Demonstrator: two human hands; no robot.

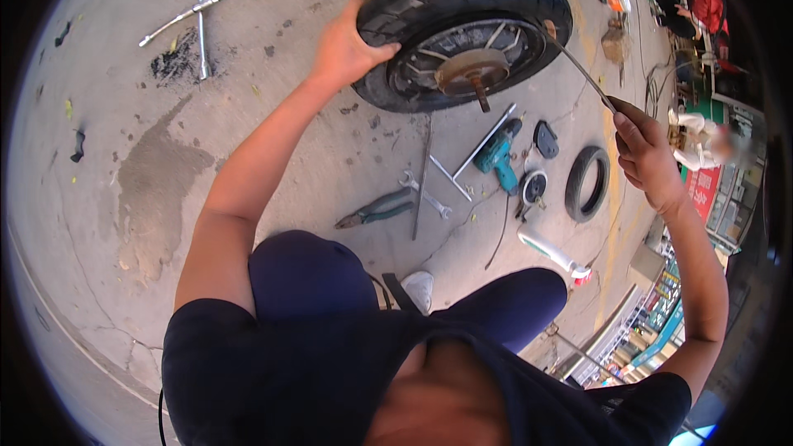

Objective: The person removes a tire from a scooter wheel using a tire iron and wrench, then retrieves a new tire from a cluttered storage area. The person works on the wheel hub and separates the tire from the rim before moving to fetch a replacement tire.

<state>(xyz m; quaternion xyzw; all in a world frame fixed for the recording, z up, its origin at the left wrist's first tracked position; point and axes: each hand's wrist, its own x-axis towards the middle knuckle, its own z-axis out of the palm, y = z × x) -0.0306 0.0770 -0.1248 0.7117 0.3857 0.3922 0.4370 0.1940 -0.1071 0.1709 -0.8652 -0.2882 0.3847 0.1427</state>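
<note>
A wheel (462,12) with a black treaded tire and a dark spoked hub is tilted up in front of me, its rusty axle pointing toward me. My left hand (349,48) grips the tire's left side, thumb on the sidewall and fingers partly hidden behind it. In my right hand (644,153), closed around one end, is a long thin metal tire lever (585,74). Its far end meets the right side of the wheel at the tire's inner edge. Below the wheel lie a teal power drill (497,157), a T-handle wrench (462,172) and a thin metal bar (423,177).
Pliers (376,211) and a wrench (425,195) lie near my knees. A cross-shaped lug wrench (202,7) rests at far left. To the right are a small tire (587,184), a small wheel (533,190) and a white bottle (552,249). People and shelves stand farther right.
</note>
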